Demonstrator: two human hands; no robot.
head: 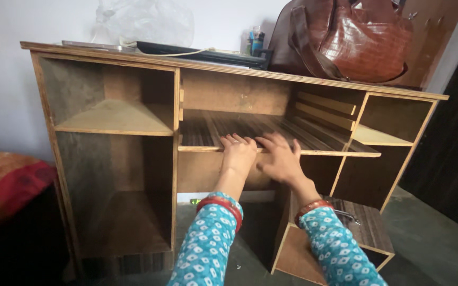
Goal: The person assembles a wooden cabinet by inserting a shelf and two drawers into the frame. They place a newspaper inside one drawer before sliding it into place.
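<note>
A wooden desk [229,66] with open shelves stands against a pale wall. My left hand [238,152] rests with its fingers curled over the front edge of the pull-out tray [208,132] in the middle, which has a dark striped surface. My right hand [280,157] lies beside it on the same edge, fingers spread and flat. Both hands hold nothing. Both wrists carry red bangles above blue patterned sleeves.
A brown leather bag [345,39], a flat dark device [202,53], small bottles [255,41] and a clear plastic bag [144,21] sit on the desk top. A low wooden drawer unit [345,238] stands on the floor at right. A red-orange cloth [6,180] lies at left.
</note>
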